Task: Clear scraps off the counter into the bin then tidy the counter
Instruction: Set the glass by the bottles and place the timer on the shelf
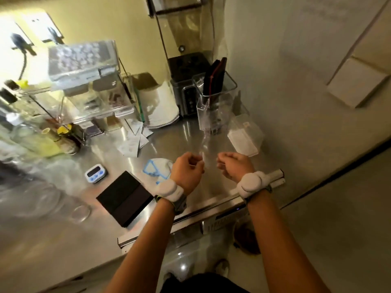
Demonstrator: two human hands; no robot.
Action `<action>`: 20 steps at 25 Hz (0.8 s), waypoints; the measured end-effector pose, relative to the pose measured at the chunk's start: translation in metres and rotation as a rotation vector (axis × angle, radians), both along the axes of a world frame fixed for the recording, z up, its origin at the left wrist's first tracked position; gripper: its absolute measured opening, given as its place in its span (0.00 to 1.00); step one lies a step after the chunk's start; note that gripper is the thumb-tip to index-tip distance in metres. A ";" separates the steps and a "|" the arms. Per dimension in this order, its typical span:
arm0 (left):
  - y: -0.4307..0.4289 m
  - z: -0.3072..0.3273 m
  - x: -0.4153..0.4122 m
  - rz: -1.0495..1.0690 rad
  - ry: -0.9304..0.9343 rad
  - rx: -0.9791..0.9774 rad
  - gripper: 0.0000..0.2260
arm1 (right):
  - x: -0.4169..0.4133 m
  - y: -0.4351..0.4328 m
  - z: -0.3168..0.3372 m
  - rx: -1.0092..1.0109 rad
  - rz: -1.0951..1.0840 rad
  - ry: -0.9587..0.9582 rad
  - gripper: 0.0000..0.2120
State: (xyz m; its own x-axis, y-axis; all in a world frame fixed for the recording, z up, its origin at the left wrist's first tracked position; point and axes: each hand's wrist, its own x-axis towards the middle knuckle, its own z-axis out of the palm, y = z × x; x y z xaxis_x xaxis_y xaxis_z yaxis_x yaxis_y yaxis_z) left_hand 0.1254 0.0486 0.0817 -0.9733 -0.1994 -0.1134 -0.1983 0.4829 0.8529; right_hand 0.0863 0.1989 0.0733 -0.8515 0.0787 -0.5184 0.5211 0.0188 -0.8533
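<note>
Both my hands hover over the steel counter [182, 132] near its front edge. My left hand [186, 172] and my right hand [234, 168] have curled fingers. Between them they pinch a thin clear plastic wrapper [206, 153], which is hard to make out. Torn paper scraps [133, 142] lie on the counter to the left of the hands. A crumpled white and blue cloth or mask [157, 169] lies just left of my left hand.
A small white timer [96, 173] and a black flat case [124, 197] lie at the front left. Behind the hands stand a clear blender jar [213, 106], its base [186, 89] and a clear box of white napkins [245, 136]. A clear rack [91, 81] and bottles crowd the left.
</note>
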 end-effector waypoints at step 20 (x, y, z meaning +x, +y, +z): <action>-0.255 -0.010 0.148 0.382 -0.042 -0.042 0.04 | 0.085 -0.291 0.019 0.001 0.427 -0.047 0.04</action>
